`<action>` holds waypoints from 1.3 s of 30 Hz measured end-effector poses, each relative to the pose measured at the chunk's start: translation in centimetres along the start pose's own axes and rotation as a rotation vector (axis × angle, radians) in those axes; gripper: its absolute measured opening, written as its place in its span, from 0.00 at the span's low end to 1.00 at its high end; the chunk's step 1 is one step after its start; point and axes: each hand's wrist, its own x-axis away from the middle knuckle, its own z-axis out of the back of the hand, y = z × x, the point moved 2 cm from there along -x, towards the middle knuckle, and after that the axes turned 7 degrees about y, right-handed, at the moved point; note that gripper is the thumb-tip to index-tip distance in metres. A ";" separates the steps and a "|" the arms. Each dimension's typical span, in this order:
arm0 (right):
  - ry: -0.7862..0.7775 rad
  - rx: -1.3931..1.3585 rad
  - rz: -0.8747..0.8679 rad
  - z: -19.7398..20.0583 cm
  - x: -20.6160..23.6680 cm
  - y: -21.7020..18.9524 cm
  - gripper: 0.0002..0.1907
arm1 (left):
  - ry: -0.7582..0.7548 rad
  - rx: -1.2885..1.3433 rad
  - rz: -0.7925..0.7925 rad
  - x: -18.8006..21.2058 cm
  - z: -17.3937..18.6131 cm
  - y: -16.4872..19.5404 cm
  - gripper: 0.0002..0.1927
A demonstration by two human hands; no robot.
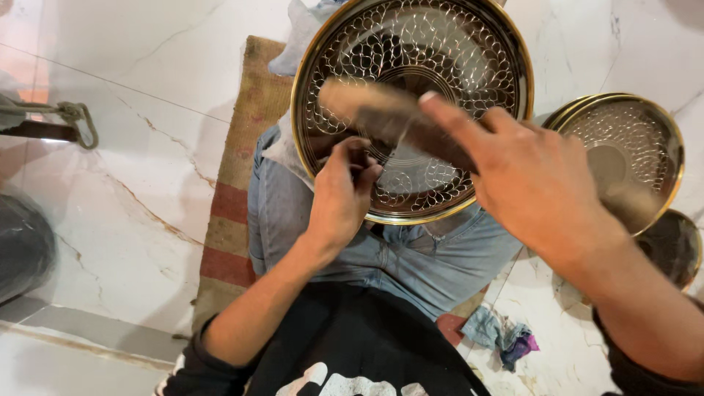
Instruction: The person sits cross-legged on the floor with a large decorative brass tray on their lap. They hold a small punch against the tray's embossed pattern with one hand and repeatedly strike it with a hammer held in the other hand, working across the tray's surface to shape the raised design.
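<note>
A large round metal plate (469, 44) with an engraved scale pattern and a brass-coloured rim rests on my lap, over my jeans. My left hand (341, 194) is closed on a small tool held against the plate's lower left part. My right hand (524, 176) grips a blurred wooden mallet-like tool (381, 110) that lies across the plate's middle, above the left hand.
Two smaller engraved plates (634, 147) are stacked on the marble floor at the right, with another dish (678, 246) below them. A striped woven mat (235, 198) lies under my legs. A crumpled cloth (506, 337) is near my right knee. A metal tool (51, 121) lies at far left.
</note>
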 end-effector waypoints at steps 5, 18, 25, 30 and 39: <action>0.142 -0.058 -0.075 -3.6 1.2 2.2 0.46 | -0.136 -0.024 -0.181 -0.9 0.0 0.2 0.22; 0.145 -0.466 -0.157 -1.8 1.5 1.9 0.41 | -0.245 0.052 -0.171 -1.4 -0.1 0.0 0.20; 0.384 -0.627 -0.336 -8.6 6.3 2.4 0.46 | -0.689 -0.056 -0.353 -4.7 -1.9 -0.5 0.18; 0.207 -0.659 -0.685 -15.2 11.4 0.6 0.43 | -0.922 0.017 -0.448 -5.6 -3.3 -0.5 0.25; 0.284 -0.766 -0.834 -18.5 14.8 -3.2 0.49 | -0.756 0.112 -0.212 -6.3 -1.9 1.7 0.22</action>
